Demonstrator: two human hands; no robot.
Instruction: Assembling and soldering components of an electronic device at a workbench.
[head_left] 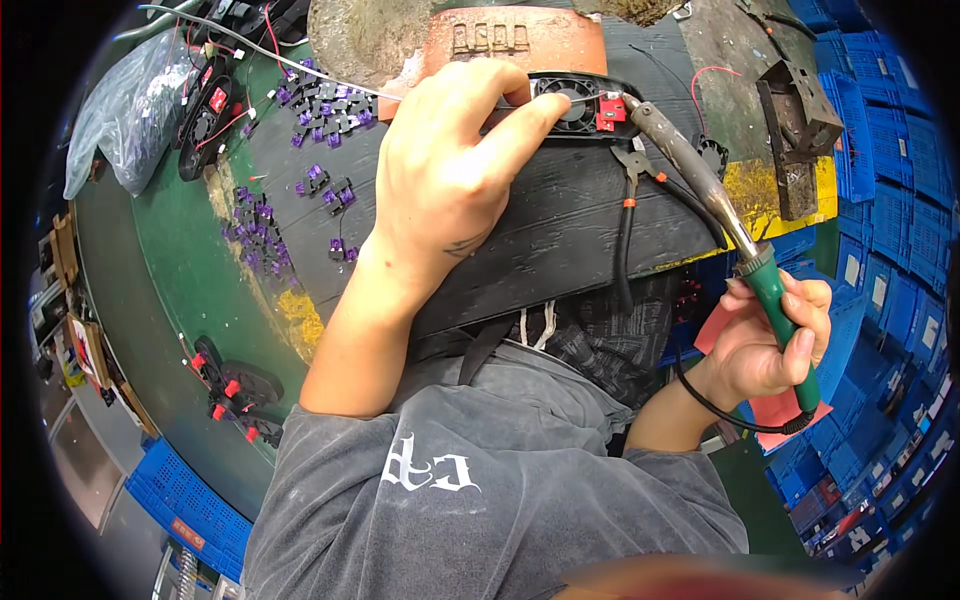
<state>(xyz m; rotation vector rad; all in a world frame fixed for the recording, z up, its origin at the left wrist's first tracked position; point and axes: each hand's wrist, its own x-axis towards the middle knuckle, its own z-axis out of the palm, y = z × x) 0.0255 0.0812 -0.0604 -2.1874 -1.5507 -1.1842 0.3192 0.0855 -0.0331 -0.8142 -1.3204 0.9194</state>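
Observation:
My right hand (pixel 775 335) is wrapped round the green handle of a soldering iron (pixel 695 165), which slants up and left. The iron's tip meets or nearly meets a red part (pixel 609 112) at the end of a black fan housing (pixel 574 102). With thumb and forefinger together, my left hand (pixel 455 150) pinches a grey solder wire (pixel 330 78) over the housing. The wire's thin end reaches toward the iron's tip. My left hand hides the housing's left end. Just below the red part lie pliers (pixel 630 185) with black handles and orange bands.
Several small purple-and-black parts (pixel 335 110) lie scattered left on the black work mat (pixel 480 260). Another fan unit (pixel 205 118) and a clear plastic bag (pixel 135 105) are at the far left. A metal stand (pixel 795 130) is at right, near stacked blue crates (pixel 880 170).

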